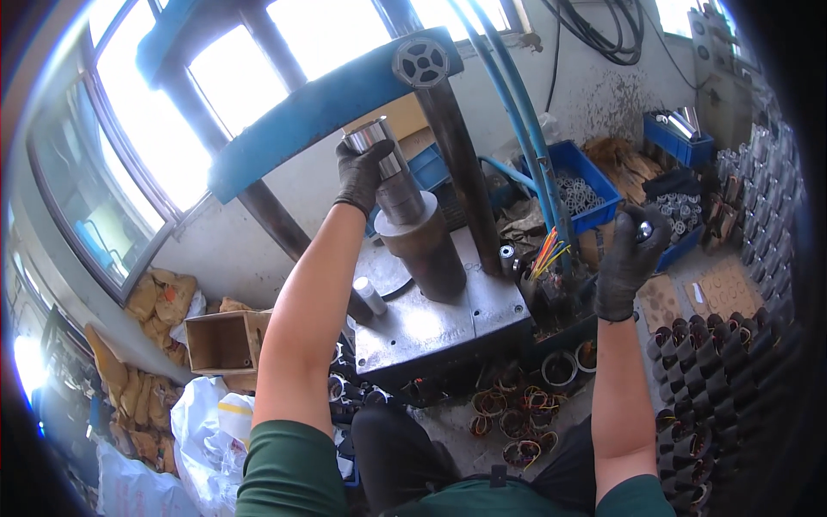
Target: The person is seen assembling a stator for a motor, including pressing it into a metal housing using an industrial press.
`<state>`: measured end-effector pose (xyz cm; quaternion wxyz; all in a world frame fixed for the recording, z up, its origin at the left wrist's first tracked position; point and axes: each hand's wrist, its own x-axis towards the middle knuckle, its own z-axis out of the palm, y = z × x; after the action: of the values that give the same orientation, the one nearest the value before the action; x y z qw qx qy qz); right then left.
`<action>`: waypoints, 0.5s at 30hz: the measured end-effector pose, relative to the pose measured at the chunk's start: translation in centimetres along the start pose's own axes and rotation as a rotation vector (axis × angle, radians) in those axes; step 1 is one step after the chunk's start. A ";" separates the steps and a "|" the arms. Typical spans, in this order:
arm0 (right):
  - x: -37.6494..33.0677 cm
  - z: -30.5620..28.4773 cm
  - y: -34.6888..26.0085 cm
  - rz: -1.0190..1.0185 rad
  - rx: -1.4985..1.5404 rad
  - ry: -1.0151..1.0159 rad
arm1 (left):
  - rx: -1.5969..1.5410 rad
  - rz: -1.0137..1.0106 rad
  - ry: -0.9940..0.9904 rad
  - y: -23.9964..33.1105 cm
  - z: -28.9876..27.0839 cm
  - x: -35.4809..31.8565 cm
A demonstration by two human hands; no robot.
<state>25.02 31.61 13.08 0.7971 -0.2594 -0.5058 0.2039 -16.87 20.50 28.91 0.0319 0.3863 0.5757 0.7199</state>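
Note:
My left hand, in a dark glove, is wrapped round a shiny metal sleeve. That sleeve stands at the top of a stepped steel post, slightly tilted in this view. The post rises from a thick steel base plate under the blue press frame. Off to the right, my gloved right hand is closed round a shiny, rounded metal knob; what lies below the knob is hidden by the fingers. A small white cylinder stands on the plate, left of the post.
Blue bins with metal rings stand behind and right of the press. Dark cylindrical parts are stacked at the right, beside rows of silvery ones. Wire-wound rings lie on the floor. A wooden box and white bags are at the left.

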 end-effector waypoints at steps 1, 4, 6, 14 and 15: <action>0.3 -0.3 0.1 -0.040 -0.042 -0.005 | 0.023 0.026 -0.012 0.0 0.0 -0.1; 1.3 -1.1 -0.1 -0.113 -0.187 -0.053 | 0.074 0.040 0.021 -0.1 0.1 -0.5; 2.2 -1.7 -0.9 0.002 -0.049 -0.106 | 0.071 0.055 0.033 -0.2 0.2 -0.8; 5.2 -4.7 -5.7 -0.060 -0.340 -0.442 | 0.123 0.100 0.071 -0.8 0.4 -1.1; 5.3 -5.0 -6.2 -0.107 -0.387 -0.502 | 0.114 0.100 0.074 -1.1 0.4 -1.1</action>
<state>32.12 28.82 18.87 0.5929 -0.3208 -0.7290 0.1192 -16.25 20.65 27.43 -0.0475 0.3888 0.5967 0.7003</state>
